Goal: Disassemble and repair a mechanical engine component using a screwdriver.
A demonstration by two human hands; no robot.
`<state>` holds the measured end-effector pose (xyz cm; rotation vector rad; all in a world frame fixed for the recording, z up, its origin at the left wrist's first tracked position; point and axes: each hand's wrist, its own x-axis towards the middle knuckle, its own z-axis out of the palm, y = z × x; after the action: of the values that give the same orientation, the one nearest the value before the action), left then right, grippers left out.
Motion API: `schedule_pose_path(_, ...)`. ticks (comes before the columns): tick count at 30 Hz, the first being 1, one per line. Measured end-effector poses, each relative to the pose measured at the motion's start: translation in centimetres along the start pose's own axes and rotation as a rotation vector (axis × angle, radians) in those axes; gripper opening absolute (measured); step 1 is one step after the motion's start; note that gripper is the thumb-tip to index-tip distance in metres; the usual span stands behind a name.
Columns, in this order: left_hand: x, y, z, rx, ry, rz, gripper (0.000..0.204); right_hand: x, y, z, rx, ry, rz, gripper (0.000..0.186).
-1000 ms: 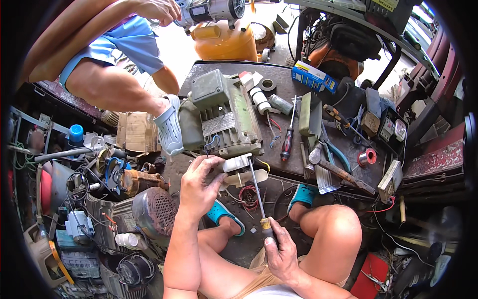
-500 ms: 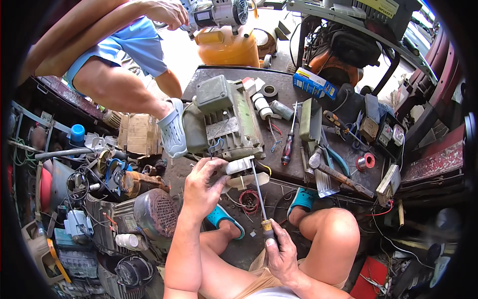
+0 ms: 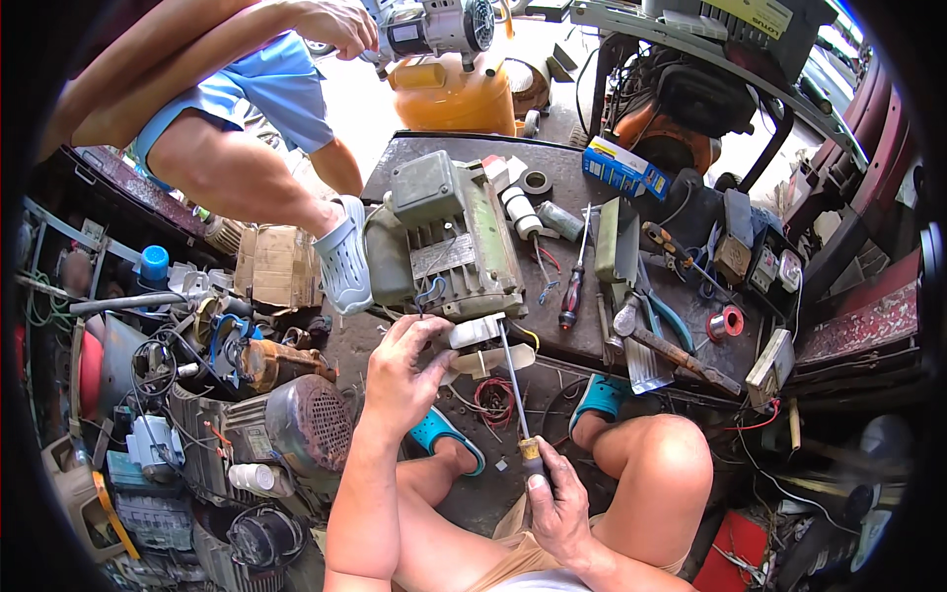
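My left hand (image 3: 402,370) has its fingers closed on the edge of a white plastic fan (image 3: 483,362), whose flat blades face me at the near end of a green electric motor (image 3: 464,237). In my right hand (image 3: 558,503) is a screwdriver (image 3: 516,380) with a dark and yellowish handle, gripped low near my lap. Its long shaft slants up, and the tip meets the right side of the fan's upper blade. Whether the tip presses or only touches I cannot tell. Blue wires (image 3: 431,292) stick out beside the motor.
Another person's foot in a grey clog (image 3: 343,261) rests against the motor's left. Right of it on the bench (image 3: 552,340) lie a red-black screwdriver (image 3: 574,286), pliers (image 3: 669,321), a hammer (image 3: 686,360) and a solder spool (image 3: 725,323). Old motors (image 3: 308,419) crowd the left floor.
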<state>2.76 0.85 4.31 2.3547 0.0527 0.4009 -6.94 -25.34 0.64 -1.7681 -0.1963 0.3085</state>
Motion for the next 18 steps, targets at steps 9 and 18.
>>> schedule_pose_path(9, 0.1, 0.4, 0.3, 0.011, 0.017, 0.0, 0.033, -0.1, 0.4, 0.5, 0.274, 0.074, 0.143, 0.046)
schedule_pose_path(18, -0.6, 0.4, 1.0, 0.09, 0.117, 0.002, 0.034, -0.1, 0.8, 0.4, 1.041, 0.149, 0.57, 0.022)
